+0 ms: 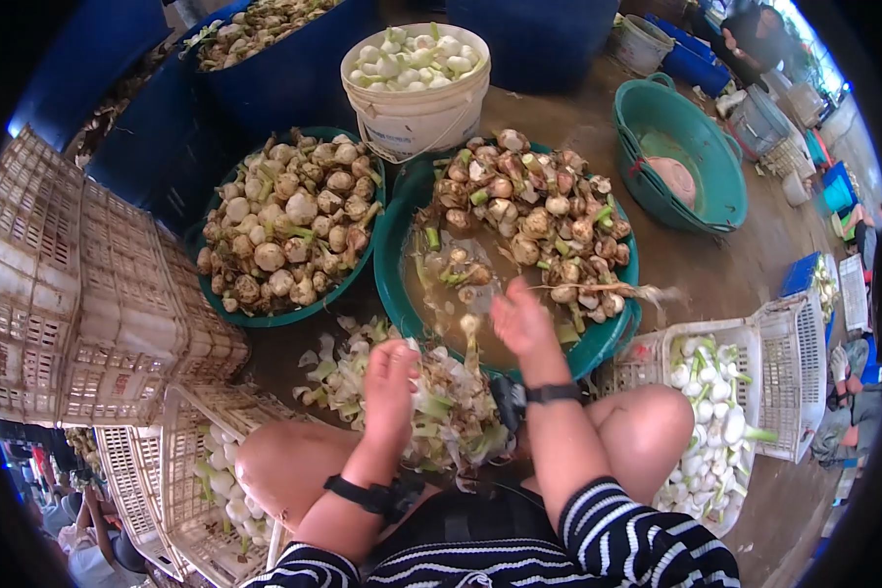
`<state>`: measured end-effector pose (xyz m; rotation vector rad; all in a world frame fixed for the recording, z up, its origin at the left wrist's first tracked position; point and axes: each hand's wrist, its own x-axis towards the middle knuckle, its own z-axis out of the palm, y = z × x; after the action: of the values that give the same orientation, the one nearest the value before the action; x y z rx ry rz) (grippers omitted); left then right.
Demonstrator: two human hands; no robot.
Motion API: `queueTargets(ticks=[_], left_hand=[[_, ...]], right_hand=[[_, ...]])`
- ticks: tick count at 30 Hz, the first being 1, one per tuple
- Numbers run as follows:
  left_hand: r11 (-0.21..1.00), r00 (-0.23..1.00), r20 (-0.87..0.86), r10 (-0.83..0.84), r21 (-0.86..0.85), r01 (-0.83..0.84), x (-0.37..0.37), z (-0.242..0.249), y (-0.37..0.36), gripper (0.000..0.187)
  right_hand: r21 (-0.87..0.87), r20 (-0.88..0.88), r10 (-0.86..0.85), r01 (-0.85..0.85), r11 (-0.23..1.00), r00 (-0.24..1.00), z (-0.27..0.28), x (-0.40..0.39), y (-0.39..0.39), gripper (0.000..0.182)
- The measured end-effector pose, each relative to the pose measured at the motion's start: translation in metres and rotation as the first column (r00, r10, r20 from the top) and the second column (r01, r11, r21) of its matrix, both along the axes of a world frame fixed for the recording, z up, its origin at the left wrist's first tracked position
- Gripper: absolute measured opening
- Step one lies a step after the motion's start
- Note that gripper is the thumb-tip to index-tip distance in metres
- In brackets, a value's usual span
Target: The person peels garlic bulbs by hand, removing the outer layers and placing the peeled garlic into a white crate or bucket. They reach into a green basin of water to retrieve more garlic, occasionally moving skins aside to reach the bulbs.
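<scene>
My left hand (390,384) is above the pile of peelings, its fingers curled in, with something pale at the fingertips that I cannot make out. My right hand (521,321) is over the near rim of a green basin (390,257), fingers loosely apart and slightly blurred, with nothing visible in them. Between the hands shows a garlic bulb (470,325) with its stalk pointing down toward the peelings (441,416). Brown unpeeled garlic (539,211) is heaped along the basin's far and right sides, with loose bulbs on its wet floor.
Another basin of unpeeled garlic (294,211) stands left. Behind is a white bucket (416,122) of peeled bulbs. White crates (73,284) are stacked at left; a crate of peeled garlic (706,431) sits by my right knee. Another green basin (676,147) stands far right, with people beyond.
</scene>
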<state>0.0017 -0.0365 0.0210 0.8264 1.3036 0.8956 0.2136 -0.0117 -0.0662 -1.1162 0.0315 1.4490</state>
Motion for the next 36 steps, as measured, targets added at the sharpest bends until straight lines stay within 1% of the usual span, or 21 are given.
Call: queueTargets(ticks=[2, 4, 6, 7, 9, 10, 12, 14, 16, 18, 19, 22, 23, 24, 25, 26, 27, 28, 30, 35, 36], left_hand=[[0.999, 0.999, -0.007, -0.032, -0.021, 0.032, 0.011, 0.001, -0.001, 0.016], [0.998, 0.998, -0.026, -0.064, 0.022, 0.065, 0.013, -0.001, 0.004, 0.018], [0.997, 0.994, -0.109, -0.005, 0.075, 0.013, 0.008, -0.01, 0.011, 0.02], [0.992, 0.984, -0.17, 0.052, 0.125, -0.031, 0.004, -0.014, 0.013, 0.023], [0.997, 0.992, -0.114, 0.051, -0.058, -0.058, 0.002, -0.015, 0.022, 0.027], [0.971, 0.998, -0.051, 0.037, -0.233, -0.048, 0.002, -0.014, 0.026, 0.031], [0.959, 0.998, 0.045, -0.04, -0.279, 0.051, 0.003, -0.015, 0.028, 0.032], [0.986, 0.987, -0.049, -0.154, -0.071, 0.15, 0.011, -0.03, 0.025, 0.032], [0.993, 0.993, -0.023, -0.117, 0.006, 0.117, 0.017, -0.024, 0.019, 0.031], [0.958, 0.982, 0.094, -0.166, -0.219, 0.183, 0.007, -0.014, 0.018, 0.025], [0.966, 0.984, 0.144, -0.106, -0.219, 0.136, 0.005, -0.017, 0.016, 0.028], [0.988, 0.937, 0.331, -0.112, -0.068, 0.142, -0.004, -0.008, 0.01, 0.033], [0.978, 0.904, 0.392, -0.171, -0.04, 0.203, -0.013, -0.02, 0.015, 0.036], [0.978, 0.903, 0.395, -0.171, -0.042, 0.204, -0.017, -0.014, 0.015, 0.036], [0.914, 0.91, 0.11, -0.399, -0.025, 0.404, -0.019, -0.005, 0.015, 0.036], [0.809, 0.79, -0.183, -0.585, -0.065, 0.584, -0.018, 0.001, 0.015, 0.037], [0.741, 0.721, -0.405, -0.562, 0.14, 0.657, -0.017, 0.002, 0.008, 0.043], [0.734, 0.716, -0.406, -0.568, 0.143, 0.663, -0.015, 0.003, 0.003, 0.043], [0.451, 0.702, -0.638, -0.316, 0.55, 0.703, -0.009, 0.006, -0.004, 0.043], [0.266, 0.649, -0.754, -0.101, 0.608, 0.748, -0.007, -0.011, -0.003, 0.037], [0.67, 0.901, -0.371, -0.224, 0.613, 0.419, -0.004, -0.016, -0.004, 0.028]], right_hand=[[-0.499, 0.238, 0.305, -0.154, 0.853, 0.922, -0.096, -0.022, 0.029, 0.065], [-0.323, 0.693, 0.446, -0.31, 0.894, 0.567, -0.247, -0.052, 0.025, 0.054], [-0.433, 0.161, 0.609, -0.499, 0.751, 0.777, -0.171, -0.047, 0.026, 0.037], [-0.436, 0.157, 0.626, -0.515, 0.738, 0.764, -0.125, -0.055, 0.015, 0.037], [-0.118, 0.724, 0.458, -0.562, 0.819, 0.516, -0.033, -0.069, -0.006, 0.035], [-0.131, 0.745, 0.491, -0.622, 0.772, 0.453, 0.002, -0.075, -0.02, 0.033], [-0.151, 0.768, 0.514, -0.672, 0.725, 0.382, 0.042, -0.084, -0.045, 0.032], [-0.295, 0.954, 0.257, -0.656, 0.694, -0.157, 0.066, -0.089, -0.059, 0.025], [-0.356, 0.934, 0.274, -0.637, 0.684, -0.229, 0.073, -0.088, -0.065, 0.02], [-0.225, 0.884, 0.429, -0.638, 0.737, 0.184, 0.06, -0.086, -0.065, 0.021], [-0.128, 0.359, 0.605, -0.605, 0.786, 0.71, 0.058, -0.088, -0.061, 0.025], [-0.036, 0.237, 0.447, -0.452, 0.891, 0.863, 0.07, -0.094, -0.063, 0.028], [-0.011, 0.434, 0.408, -0.448, 0.894, 0.803, 0.078, -0.095, -0.066, 0.023], [-0.015, 0.436, 0.408, -0.447, 0.895, 0.803, 0.075, -0.091, -0.067, 0.023], [0.043, 0.892, 0.199, -0.512, 0.858, 0.406, 0.07, -0.085, -0.068, 0.021], [0.041, 0.981, -0.144, -0.589, 0.807, -0.129, 0.066, -0.08, -0.068, 0.019], [0.053, 0.971, 0.085, -0.549, 0.834, 0.223, 0.064, -0.079, -0.07, 0.015], [0.055, 0.971, 0.08, -0.542, 0.839, 0.223, 0.059, -0.075, -0.068, 0.015], [-0.006, 0.337, 0.376, -0.398, 0.918, 0.863, 0.05, -0.063, -0.061, 0.018], [0.025, 0.088, 0.389, -0.393, 0.919, 0.917, 0.07, -0.062, -0.07, 0.02], [0.142, 0.044, 0.287, -0.29, 0.946, 0.957, 0.074, -0.069, -0.074, 0.021]])
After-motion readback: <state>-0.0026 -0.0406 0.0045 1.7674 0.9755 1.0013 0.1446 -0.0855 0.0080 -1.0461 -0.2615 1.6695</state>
